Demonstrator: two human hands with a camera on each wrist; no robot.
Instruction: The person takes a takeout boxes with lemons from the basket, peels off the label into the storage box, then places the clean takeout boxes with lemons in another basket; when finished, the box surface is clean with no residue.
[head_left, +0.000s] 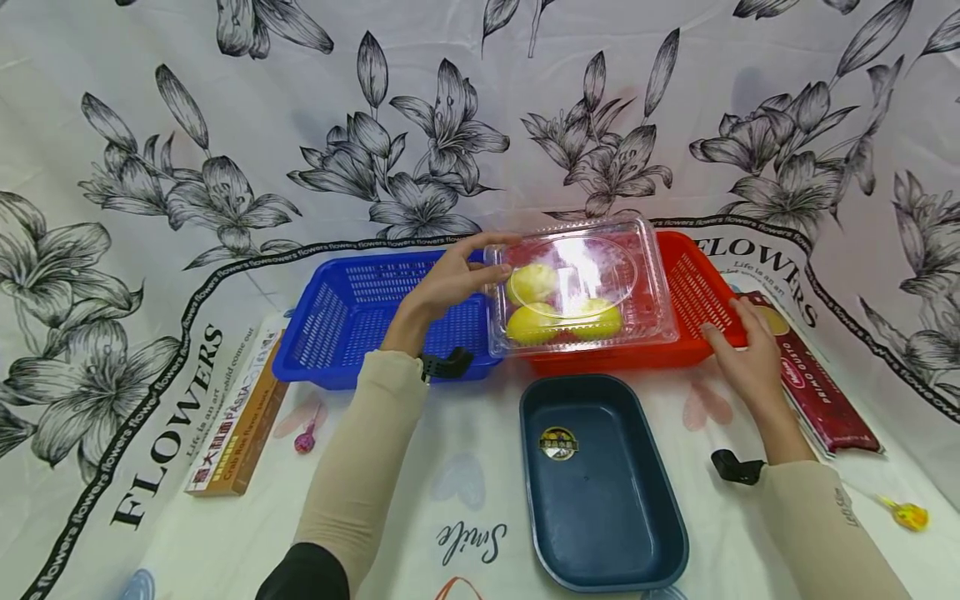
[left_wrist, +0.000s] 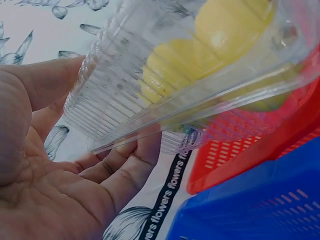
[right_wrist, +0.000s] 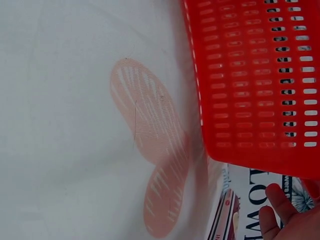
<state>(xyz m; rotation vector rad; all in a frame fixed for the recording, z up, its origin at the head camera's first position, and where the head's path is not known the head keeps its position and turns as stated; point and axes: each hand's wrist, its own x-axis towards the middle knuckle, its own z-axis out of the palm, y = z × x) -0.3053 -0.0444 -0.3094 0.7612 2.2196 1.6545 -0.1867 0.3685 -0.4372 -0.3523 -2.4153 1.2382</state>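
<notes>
My left hand [head_left: 460, 279] grips the left end of a clear plastic clamshell box [head_left: 652, 325], thumb on one face and fingers under the other. Inside it sit several yellow lemons [head_left: 532, 323], seen close up in the left wrist view. The box is tilted over the red basket [head_left: 697, 279], hiding much of it. My right hand [head_left: 750, 354] holds the basket's right end, thumb at the front corner and fingers beyond the rim. Only part of this hand shows in the right wrist view.
A blue basket [head_left: 315, 333] stands to the left, close to the red one. In front lies a dark blue tray [head_left: 607, 492]. A pasta box [head_left: 240, 417] is at left, a dark red packet [head_left: 817, 383] at right. A pink lollipop [head_left: 305, 442] and yellow lollipop [head_left: 911, 515] lie on the cloth.
</notes>
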